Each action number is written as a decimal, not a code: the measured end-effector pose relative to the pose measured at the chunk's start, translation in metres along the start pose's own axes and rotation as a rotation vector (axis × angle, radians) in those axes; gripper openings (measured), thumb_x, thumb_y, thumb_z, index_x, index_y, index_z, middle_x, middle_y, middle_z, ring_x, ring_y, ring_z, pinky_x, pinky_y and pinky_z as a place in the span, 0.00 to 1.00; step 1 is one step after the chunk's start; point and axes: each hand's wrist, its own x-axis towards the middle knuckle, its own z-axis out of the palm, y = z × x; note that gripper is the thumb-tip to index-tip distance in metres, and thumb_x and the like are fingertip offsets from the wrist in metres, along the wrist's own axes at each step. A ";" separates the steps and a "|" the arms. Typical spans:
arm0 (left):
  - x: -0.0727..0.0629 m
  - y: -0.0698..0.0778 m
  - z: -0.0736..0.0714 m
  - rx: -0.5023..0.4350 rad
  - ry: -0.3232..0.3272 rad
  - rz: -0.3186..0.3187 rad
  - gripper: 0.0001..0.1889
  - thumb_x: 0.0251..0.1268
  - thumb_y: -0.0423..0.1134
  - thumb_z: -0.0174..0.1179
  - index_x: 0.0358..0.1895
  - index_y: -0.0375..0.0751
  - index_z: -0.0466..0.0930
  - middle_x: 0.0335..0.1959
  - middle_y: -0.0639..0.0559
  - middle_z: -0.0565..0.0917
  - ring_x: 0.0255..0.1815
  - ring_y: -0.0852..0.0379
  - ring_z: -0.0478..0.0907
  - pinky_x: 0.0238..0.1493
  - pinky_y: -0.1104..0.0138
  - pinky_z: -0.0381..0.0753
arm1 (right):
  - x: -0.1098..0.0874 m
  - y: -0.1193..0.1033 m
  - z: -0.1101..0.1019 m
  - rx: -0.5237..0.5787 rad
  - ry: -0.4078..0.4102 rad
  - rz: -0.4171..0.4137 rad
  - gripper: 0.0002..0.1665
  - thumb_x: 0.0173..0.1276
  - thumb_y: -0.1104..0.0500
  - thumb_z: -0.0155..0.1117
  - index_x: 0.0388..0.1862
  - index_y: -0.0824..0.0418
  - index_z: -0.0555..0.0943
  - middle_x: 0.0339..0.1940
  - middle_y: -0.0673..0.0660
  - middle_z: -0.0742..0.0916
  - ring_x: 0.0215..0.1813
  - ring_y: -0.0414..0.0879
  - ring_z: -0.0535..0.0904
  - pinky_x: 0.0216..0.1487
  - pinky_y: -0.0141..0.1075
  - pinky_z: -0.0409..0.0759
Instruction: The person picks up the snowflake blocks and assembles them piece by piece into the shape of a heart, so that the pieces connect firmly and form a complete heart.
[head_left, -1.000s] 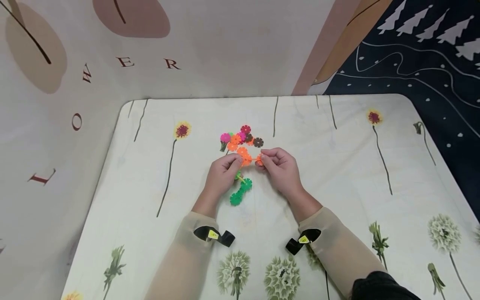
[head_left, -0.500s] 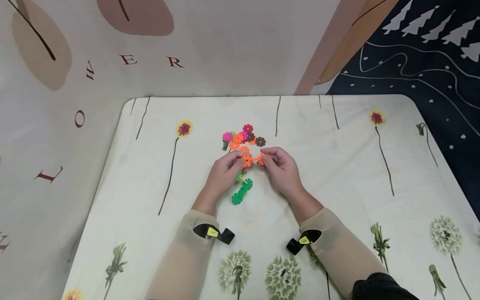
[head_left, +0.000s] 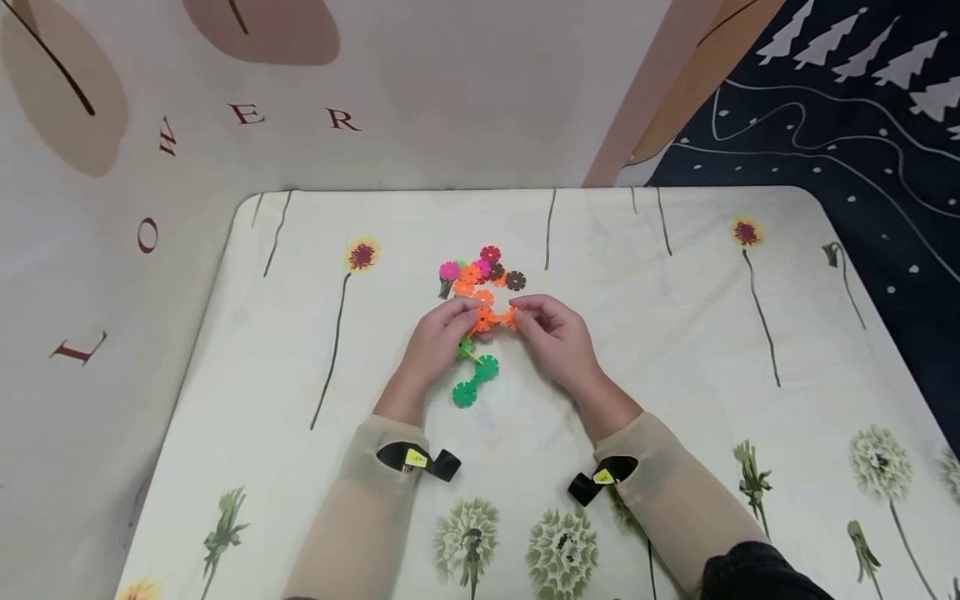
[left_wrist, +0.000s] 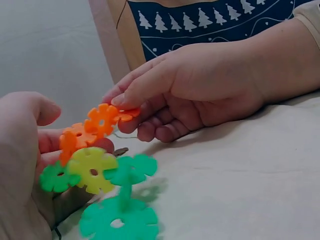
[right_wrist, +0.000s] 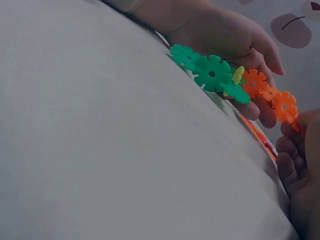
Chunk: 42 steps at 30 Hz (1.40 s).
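A chain of interlocking flower-shaped plastic discs (head_left: 487,367) spans my two hands, orange at one end, then yellow and green. My left hand (head_left: 435,337) carries it with its fingers underneath; in the left wrist view the left thumb (left_wrist: 47,111) stands apart from the orange discs (left_wrist: 77,142). Between thumb and forefinger, my right hand (head_left: 558,337) pinches the end orange disc (left_wrist: 130,115). The yellow disc (left_wrist: 82,162) and the green discs (right_wrist: 202,77) hang off near the left fingers. Part of the pinched disc is hidden by the right fingertips.
Beyond the hands, a small pile of loose pink (head_left: 449,271), orange, red and brown discs (head_left: 515,281) lies on the flower-printed tablecloth (head_left: 637,275). A black wrist strap with a small camera (head_left: 442,465) sits on each sleeve. The table's far edge meets a printed fabric backdrop.
The hands and chain have shifted slightly left in the head view, partly with the whole scene. The end orange disc now sits a little closer to the others. The loose pile looks unchanged.
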 end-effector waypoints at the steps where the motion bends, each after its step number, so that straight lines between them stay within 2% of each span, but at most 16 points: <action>1: 0.000 -0.001 0.000 -0.007 -0.005 0.002 0.14 0.83 0.44 0.54 0.57 0.44 0.85 0.49 0.48 0.89 0.54 0.49 0.84 0.60 0.52 0.80 | 0.001 0.000 0.001 -0.013 -0.007 -0.009 0.11 0.79 0.63 0.67 0.55 0.62 0.88 0.37 0.56 0.89 0.39 0.48 0.81 0.43 0.31 0.80; 3: 0.001 -0.002 -0.001 -0.023 -0.011 0.013 0.11 0.83 0.45 0.58 0.54 0.44 0.84 0.41 0.48 0.90 0.43 0.49 0.86 0.48 0.59 0.83 | 0.002 0.000 0.001 -0.041 -0.029 -0.022 0.11 0.78 0.62 0.68 0.55 0.61 0.89 0.37 0.55 0.89 0.39 0.48 0.80 0.41 0.32 0.79; 7: 0.003 -0.004 -0.003 -0.041 0.012 0.033 0.06 0.80 0.42 0.63 0.48 0.44 0.83 0.40 0.52 0.91 0.34 0.51 0.82 0.36 0.67 0.81 | 0.004 -0.004 0.002 -0.094 -0.079 0.002 0.12 0.79 0.59 0.68 0.56 0.59 0.90 0.40 0.53 0.89 0.40 0.49 0.81 0.42 0.36 0.80; 11: 0.004 -0.004 -0.006 -0.092 0.040 0.049 0.04 0.78 0.38 0.65 0.44 0.42 0.83 0.43 0.51 0.92 0.37 0.51 0.84 0.37 0.69 0.82 | 0.013 -0.009 0.001 -0.149 -0.106 0.115 0.14 0.83 0.52 0.62 0.57 0.55 0.89 0.41 0.51 0.89 0.43 0.48 0.81 0.46 0.39 0.81; 13: 0.005 -0.004 -0.007 -0.117 0.038 0.064 0.04 0.76 0.37 0.67 0.42 0.41 0.82 0.43 0.48 0.91 0.38 0.52 0.86 0.38 0.70 0.83 | 0.019 -0.012 0.000 -0.153 -0.118 0.181 0.14 0.84 0.51 0.59 0.57 0.54 0.88 0.39 0.52 0.88 0.42 0.49 0.81 0.45 0.40 0.81; 15: 0.005 -0.004 -0.007 -0.129 0.036 0.075 0.06 0.74 0.36 0.69 0.41 0.40 0.82 0.41 0.47 0.89 0.37 0.53 0.85 0.37 0.71 0.83 | 0.026 -0.013 -0.001 -0.172 -0.140 0.209 0.13 0.84 0.53 0.59 0.56 0.55 0.87 0.36 0.55 0.87 0.38 0.50 0.81 0.42 0.41 0.80; 17: 0.005 -0.005 -0.007 -0.134 0.037 0.083 0.07 0.73 0.37 0.71 0.41 0.40 0.82 0.39 0.46 0.88 0.34 0.54 0.82 0.35 0.72 0.82 | 0.032 -0.013 -0.003 -0.219 -0.165 0.194 0.11 0.83 0.55 0.62 0.55 0.56 0.87 0.35 0.55 0.87 0.37 0.51 0.80 0.41 0.42 0.80; 20: 0.005 -0.006 -0.006 -0.160 0.044 0.088 0.06 0.73 0.36 0.71 0.41 0.39 0.82 0.39 0.45 0.87 0.34 0.55 0.82 0.36 0.72 0.83 | 0.040 -0.011 -0.004 -0.342 -0.200 0.116 0.09 0.79 0.58 0.68 0.53 0.56 0.89 0.37 0.53 0.88 0.38 0.49 0.80 0.43 0.42 0.80; 24: 0.005 -0.008 -0.007 -0.207 0.060 0.079 0.05 0.74 0.34 0.69 0.42 0.37 0.83 0.42 0.43 0.87 0.41 0.52 0.87 0.44 0.68 0.88 | 0.047 -0.009 -0.001 -0.448 -0.233 0.008 0.09 0.76 0.59 0.72 0.52 0.57 0.90 0.37 0.51 0.88 0.40 0.48 0.80 0.45 0.41 0.81; 27: 0.004 -0.009 -0.007 -0.227 0.062 0.067 0.05 0.73 0.33 0.69 0.43 0.37 0.83 0.42 0.43 0.87 0.43 0.51 0.87 0.46 0.67 0.88 | 0.049 -0.008 0.002 -0.521 -0.245 -0.036 0.11 0.74 0.61 0.73 0.53 0.58 0.90 0.37 0.52 0.87 0.40 0.49 0.80 0.45 0.42 0.82; 30: 0.003 -0.010 -0.007 -0.241 0.049 0.071 0.06 0.71 0.31 0.71 0.43 0.37 0.82 0.44 0.43 0.87 0.44 0.51 0.87 0.47 0.67 0.88 | 0.050 -0.010 0.007 -0.637 -0.254 -0.024 0.15 0.72 0.62 0.73 0.56 0.56 0.90 0.39 0.52 0.86 0.42 0.49 0.79 0.44 0.42 0.81; 35: 0.003 -0.009 -0.006 -0.260 0.051 0.100 0.07 0.71 0.31 0.71 0.43 0.37 0.81 0.44 0.43 0.86 0.45 0.51 0.86 0.48 0.67 0.88 | 0.050 -0.013 0.018 -0.831 -0.261 0.040 0.25 0.69 0.56 0.75 0.65 0.46 0.88 0.47 0.52 0.85 0.45 0.48 0.79 0.38 0.42 0.80; 38: 0.005 -0.008 -0.006 -0.241 0.079 0.102 0.05 0.74 0.33 0.69 0.41 0.38 0.81 0.41 0.45 0.85 0.43 0.52 0.83 0.46 0.69 0.87 | 0.050 -0.014 0.022 -0.863 -0.223 0.058 0.24 0.69 0.56 0.76 0.63 0.45 0.88 0.47 0.51 0.85 0.44 0.48 0.80 0.35 0.42 0.79; 42: 0.006 -0.007 -0.007 -0.204 0.126 0.073 0.05 0.76 0.37 0.67 0.41 0.40 0.82 0.38 0.46 0.83 0.39 0.53 0.80 0.40 0.71 0.83 | 0.050 -0.015 0.026 -0.833 -0.185 0.084 0.21 0.66 0.58 0.77 0.58 0.47 0.89 0.39 0.49 0.83 0.39 0.47 0.77 0.33 0.40 0.74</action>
